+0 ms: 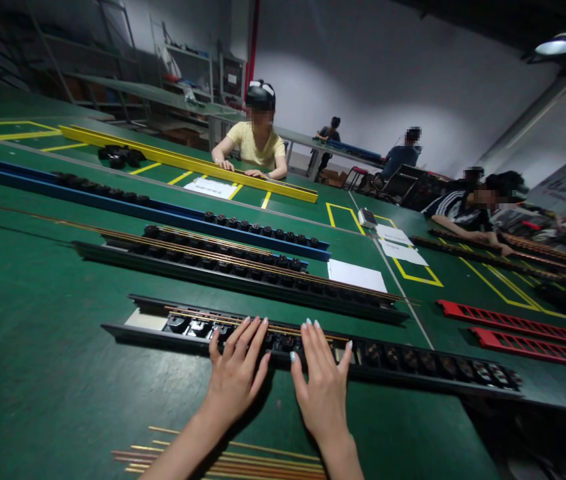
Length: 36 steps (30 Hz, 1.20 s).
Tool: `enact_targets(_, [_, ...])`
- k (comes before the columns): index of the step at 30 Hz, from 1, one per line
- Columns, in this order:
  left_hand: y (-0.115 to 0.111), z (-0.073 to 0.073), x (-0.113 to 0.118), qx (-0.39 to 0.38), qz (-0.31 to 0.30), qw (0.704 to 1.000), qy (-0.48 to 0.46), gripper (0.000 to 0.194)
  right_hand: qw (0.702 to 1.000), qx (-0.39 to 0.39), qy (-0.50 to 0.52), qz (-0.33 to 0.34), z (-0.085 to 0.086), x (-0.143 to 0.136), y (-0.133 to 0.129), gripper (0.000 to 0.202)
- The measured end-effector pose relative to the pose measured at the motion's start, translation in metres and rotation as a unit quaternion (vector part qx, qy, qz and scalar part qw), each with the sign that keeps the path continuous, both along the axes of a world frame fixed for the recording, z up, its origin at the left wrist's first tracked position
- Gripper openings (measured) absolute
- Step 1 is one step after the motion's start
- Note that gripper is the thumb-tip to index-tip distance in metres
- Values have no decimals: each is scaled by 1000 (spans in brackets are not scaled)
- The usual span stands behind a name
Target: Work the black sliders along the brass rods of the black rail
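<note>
A long black channel (143, 335) lies crosswise in front of me, with black socket-like modules (415, 360) in a row inside it. Thin brass-coloured rods (283, 329) run along the row near its far wall. On these rods and modules rest the fingertips of my left hand (235, 370), fingers stretched and spread. My right hand (321, 373) lies beside it, fingers straight and thumb apart, also touching the rods. Neither hand is closed around anything. Several loose brass and copper-coloured rods (267, 460) lie on the green table nearer to me, partly hidden by my left forearm.
Behind stand another black channel (243, 281) carrying long rods, and a blue channel (173, 217) with modules. White paper (357, 275) lies beside them. Red slotted rails (537, 347) are at right. A co-worker (257, 143) sits opposite at a yellow channel (187, 162); other people work farther back.
</note>
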<state>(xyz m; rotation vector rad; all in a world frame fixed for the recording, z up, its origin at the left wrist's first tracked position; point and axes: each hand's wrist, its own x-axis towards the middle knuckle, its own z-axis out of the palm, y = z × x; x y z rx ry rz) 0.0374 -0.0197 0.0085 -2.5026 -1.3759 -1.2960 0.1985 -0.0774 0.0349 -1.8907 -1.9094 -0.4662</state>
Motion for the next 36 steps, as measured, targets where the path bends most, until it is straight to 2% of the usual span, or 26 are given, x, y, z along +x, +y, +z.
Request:
enact_targets(6, [1, -1, -1, -5, -10, 1000, -7, 60, 1000, 16, 26, 8, 0, 1, -3, 53])
enact_targets(16, [0, 3, -2, -5, -13, 1000, -4, 59, 999, 21, 25, 6, -1, 2, -1, 45])
enact_targets(24, [0, 4, -3, -11, -13, 1000, 6, 59, 998, 51, 37, -21, -4, 16, 0, 38])
enact_targets(28, [0, 3, -3, -7, -14, 1000, 8, 58, 998, 44, 35, -21, -3, 17, -3, 40])
enact_targets(36, [0, 5, -4, 8, -4, 1000, 24, 60, 994, 82, 46, -51, -6, 17, -5, 38])
